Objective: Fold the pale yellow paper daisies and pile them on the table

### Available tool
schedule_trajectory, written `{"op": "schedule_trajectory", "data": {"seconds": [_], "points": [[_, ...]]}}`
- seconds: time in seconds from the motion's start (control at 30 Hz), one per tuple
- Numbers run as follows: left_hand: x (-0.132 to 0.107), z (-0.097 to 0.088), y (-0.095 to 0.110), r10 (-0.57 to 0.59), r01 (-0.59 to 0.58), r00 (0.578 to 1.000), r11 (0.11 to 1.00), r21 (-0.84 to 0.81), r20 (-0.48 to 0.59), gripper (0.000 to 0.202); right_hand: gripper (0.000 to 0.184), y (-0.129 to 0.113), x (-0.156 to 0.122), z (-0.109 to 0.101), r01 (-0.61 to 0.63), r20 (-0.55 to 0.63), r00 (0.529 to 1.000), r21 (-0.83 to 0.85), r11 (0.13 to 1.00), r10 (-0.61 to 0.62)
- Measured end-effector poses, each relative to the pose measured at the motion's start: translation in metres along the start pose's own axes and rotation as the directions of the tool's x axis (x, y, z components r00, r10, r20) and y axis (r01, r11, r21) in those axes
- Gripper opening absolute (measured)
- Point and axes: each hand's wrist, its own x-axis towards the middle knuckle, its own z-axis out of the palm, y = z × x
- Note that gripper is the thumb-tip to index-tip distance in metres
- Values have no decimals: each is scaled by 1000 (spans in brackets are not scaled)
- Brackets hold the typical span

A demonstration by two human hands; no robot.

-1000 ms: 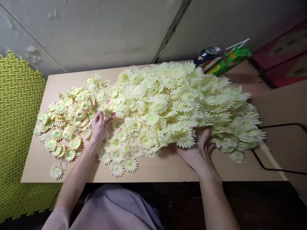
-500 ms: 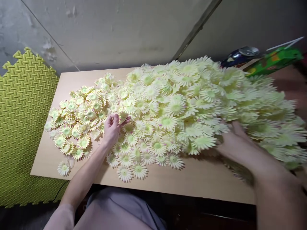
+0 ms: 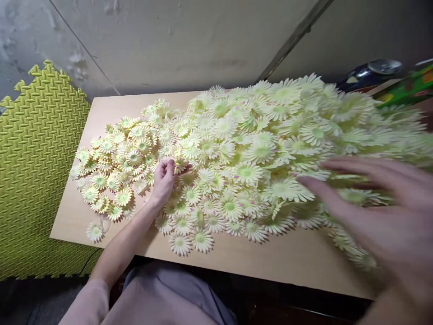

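A wide heap of pale yellow-green artificial flower heads (image 3: 246, 172) covers much of the table (image 3: 223, 266). At the left of the heap, my left hand (image 3: 164, 179) is closed in a pinch, with one small flower head (image 3: 180, 166) at its fingertips; the other fingers are partly hidden by it. My right hand (image 3: 382, 203) hovers over the right part of the heap, fingers apart and blurred, and I see nothing in it. Smaller flower heads (image 3: 133, 156) lie in a cluster to the left of my left hand.
A lime-green foam mat (image 3: 40, 171) stands against the table's left end. Behind the table rises a grey wall (image 3: 189, 45). A dark can (image 3: 372, 74) and a green carton (image 3: 406, 90) are at the back right.
My right hand has come up out of the heap's near side and spread over it, with its fingers now visible. My left hand keeps its pinch. The view has shifted slightly right-to-left.
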Motion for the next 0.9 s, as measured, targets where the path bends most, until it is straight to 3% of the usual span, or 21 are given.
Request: {"op": "schedule_trajectory", "data": {"seconds": [0.07,0.13,0.27,0.4,0.67,0.9], "points": [[0,-1,1,23,-22,1000,998,57,-9,44,14,-45,1,20,24,43,998,368,929,-43],[-1,-1,4,38,-38,999,997,61,8,45,11,-80,2,51,-46,201,971,687,725,-129],[-1,-1,10,53,-55,998,997,49,43,45,24,-111,3,121,-301,347,937,872,387,-52],[-1,-3,11,5,-6,999,999,33,35,43,36,-113,1,158,-402,404,915,908,121,12],[-1,-2,9,-34,31,997,999,45,75,41,24,-108,-4,163,-491,492,866,871,-26,89],[0,-2,7,-41,38,997,998,41,62,44,21,-106,-5,169,-510,512,850,859,-47,121]]}}
